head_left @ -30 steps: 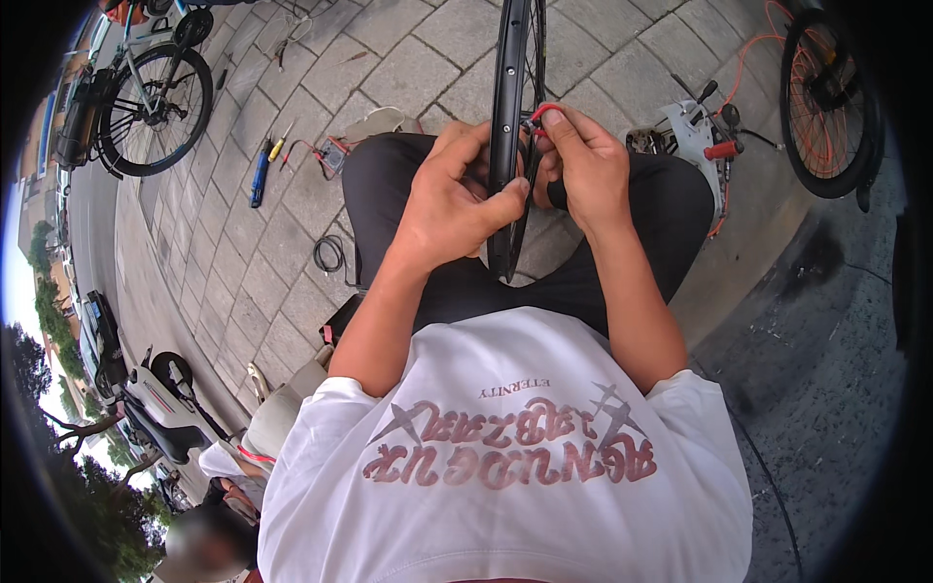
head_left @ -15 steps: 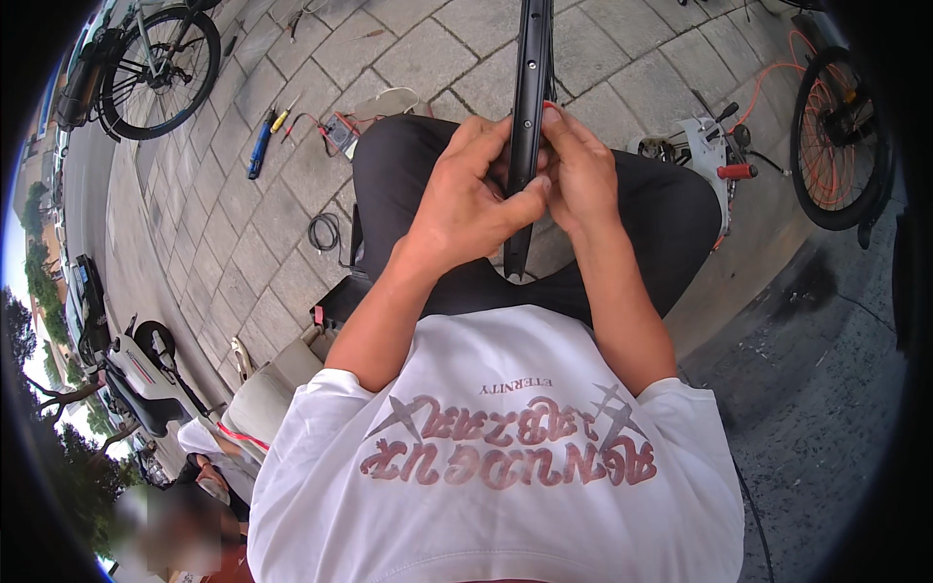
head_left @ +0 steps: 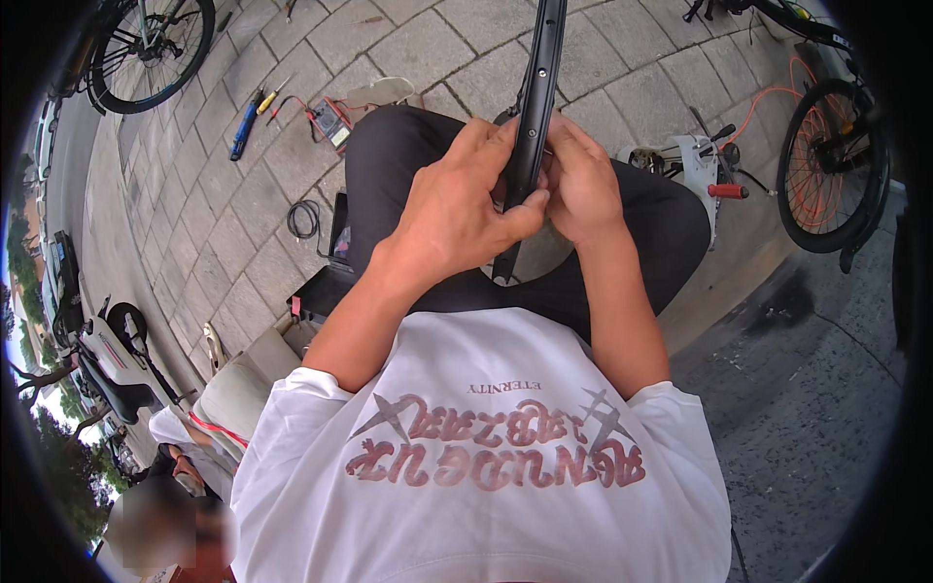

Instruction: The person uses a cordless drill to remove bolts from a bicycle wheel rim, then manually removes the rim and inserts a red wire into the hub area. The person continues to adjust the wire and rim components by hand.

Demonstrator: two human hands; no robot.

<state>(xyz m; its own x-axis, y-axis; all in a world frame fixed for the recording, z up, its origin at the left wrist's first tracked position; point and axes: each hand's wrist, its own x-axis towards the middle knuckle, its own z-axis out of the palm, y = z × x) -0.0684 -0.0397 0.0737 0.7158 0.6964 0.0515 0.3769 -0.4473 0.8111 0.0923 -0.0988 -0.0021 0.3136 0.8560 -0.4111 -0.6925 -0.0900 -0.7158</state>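
Observation:
Between my knees I hold a long, narrow black bar (head_left: 540, 102) with small silver screws along its face. It stands roughly lengthwise ahead of me, leaning slightly right at its far end, and its near end tapers above my lap. My left hand (head_left: 452, 199) grips it from the left, thumb across the bar's near part. From the right, my right hand (head_left: 586, 185) closes round its side, with the fingertips partly hidden behind it. What my fingers touch underneath cannot be seen.
On the paving at left lie a blue tool (head_left: 246, 129), a yellow screwdriver (head_left: 268, 100), a multimeter (head_left: 331, 124) and a coiled black cable (head_left: 303, 220). A red-handled device (head_left: 727, 191) lies beside my right knee. Bicycle wheels (head_left: 834, 165) stand at right and far left; a person (head_left: 185, 466) is at lower left.
The bar's far end has tilted to the right, and my hands stay closed on it. The whole view has shifted slightly.

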